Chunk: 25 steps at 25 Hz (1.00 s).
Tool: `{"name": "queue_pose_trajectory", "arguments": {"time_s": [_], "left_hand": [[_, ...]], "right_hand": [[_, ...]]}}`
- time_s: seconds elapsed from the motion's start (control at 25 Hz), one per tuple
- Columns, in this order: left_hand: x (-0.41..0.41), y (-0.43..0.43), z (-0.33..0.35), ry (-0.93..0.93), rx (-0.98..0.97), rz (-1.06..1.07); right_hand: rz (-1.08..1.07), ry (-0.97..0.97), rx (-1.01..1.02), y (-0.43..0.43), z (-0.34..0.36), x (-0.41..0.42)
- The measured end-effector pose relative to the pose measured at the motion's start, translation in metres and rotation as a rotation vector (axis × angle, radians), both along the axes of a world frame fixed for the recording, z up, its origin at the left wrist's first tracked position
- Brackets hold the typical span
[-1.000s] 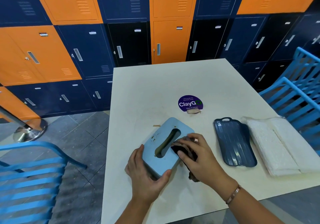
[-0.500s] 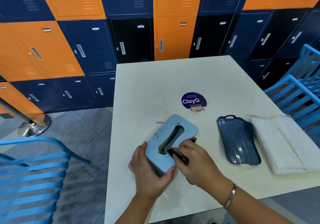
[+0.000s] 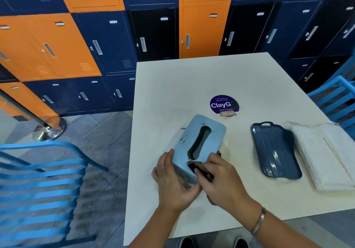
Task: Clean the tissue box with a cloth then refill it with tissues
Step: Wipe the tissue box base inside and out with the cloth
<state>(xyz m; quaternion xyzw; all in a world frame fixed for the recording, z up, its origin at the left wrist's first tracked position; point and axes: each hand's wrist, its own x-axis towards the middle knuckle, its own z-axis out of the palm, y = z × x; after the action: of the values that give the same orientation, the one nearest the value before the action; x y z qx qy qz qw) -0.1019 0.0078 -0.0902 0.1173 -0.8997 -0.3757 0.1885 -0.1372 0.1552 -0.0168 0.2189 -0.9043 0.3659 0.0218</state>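
A pale blue tissue box (image 3: 218,134) sits at the near middle of a cream bench (image 3: 172,86), its slotted face turned up and its long axis running away from the person and a little to the right, the oval opening lying along the same line; brown specks mark its left edge. The left hand (image 3: 172,180) grips the box's near left corner - fingers along the side wall, thumb curled round the near end - while the right hand (image 3: 221,178), a metal bracelet (image 3: 259,221) at its wrist, holds a dark cloth (image 3: 199,169) under bent fingers against the near end of the top face, just below the slot. To the right, apart from the box, lies a dark blue ribbed tray-like piece (image 3: 274,151), and beside that a stack of white tissues (image 3: 326,155) in clear wrap. Beyond the box a purple round "ClayGo" sticker (image 3: 224,104) is fixed to the bench, a small beige scrap (image 3: 227,114) at its near edge. Blue slatted chairs stand at left (image 3: 38,180) and right (image 3: 336,98); orange and navy lockers (image 3: 96,46) fill the wall behind, with a chrome post base (image 3: 49,130) on the tiled floor.
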Motion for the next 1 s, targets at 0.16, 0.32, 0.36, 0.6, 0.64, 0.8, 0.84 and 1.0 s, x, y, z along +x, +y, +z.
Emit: {"name": "queue_pose_trajectory", "arguments": {"time_s": [0.16, 0.32, 0.36, 0.6, 0.64, 0.8, 0.84, 1.0], "left_hand": [[0.000, 0.000, 0.000, 0.007, -0.019, -0.027], [0.005, -0.004, 0.000, 0.111, 0.033, -0.069], [0.003, -0.004, 0.002, 0.123, 0.061, -0.052], [-0.003, 0.005, -0.002, 0.104, 0.101, 0.007], [-0.002, 0.008, -0.004, 0.111, 0.128, 0.020], [-0.009, 0.015, -0.008, 0.159, 0.206, 0.069], [-0.011, 0.016, -0.010, 0.169, 0.222, 0.075], [-0.014, 0.019, -0.017, 0.210, 0.258, 0.065]], "right_hand": [[-0.032, -0.096, -0.098, 0.003, -0.003, -0.003], [-0.005, -0.250, -0.158, 0.004, 0.004, -0.003], [-0.002, -0.267, -0.178, 0.005, 0.006, -0.004], [0.001, -0.257, -0.182, 0.005, 0.007, 0.000], [0.005, -0.224, -0.154, 0.005, 0.005, 0.002], [0.011, -0.250, -0.183, 0.008, 0.007, -0.001], [0.017, -0.248, -0.185, 0.009, 0.008, -0.001], [0.021, -0.228, -0.198, 0.013, 0.006, -0.003]]}}
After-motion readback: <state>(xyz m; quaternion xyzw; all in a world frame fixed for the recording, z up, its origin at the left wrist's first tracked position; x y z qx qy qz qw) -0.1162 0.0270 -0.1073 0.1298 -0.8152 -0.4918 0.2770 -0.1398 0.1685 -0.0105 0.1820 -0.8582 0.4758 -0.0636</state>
